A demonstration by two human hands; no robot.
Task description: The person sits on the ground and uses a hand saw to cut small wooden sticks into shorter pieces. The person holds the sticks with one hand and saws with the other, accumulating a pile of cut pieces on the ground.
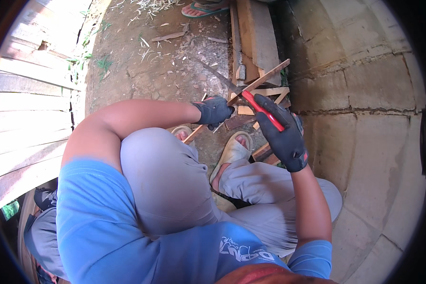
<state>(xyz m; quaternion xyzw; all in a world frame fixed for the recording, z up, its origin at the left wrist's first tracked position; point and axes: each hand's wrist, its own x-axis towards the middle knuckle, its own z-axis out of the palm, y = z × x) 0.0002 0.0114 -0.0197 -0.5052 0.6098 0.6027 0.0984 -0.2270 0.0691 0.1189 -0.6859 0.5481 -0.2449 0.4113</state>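
Left hand was closed on a wooden strip, crossed by a saw blade.
The strip's long axis was slanted from near left to far right, with the left hand nearer to it; just beyond this grip it was crossed by the blade, pointed forward-left, but contact could not be told. The red handle was gripped by the right hand.
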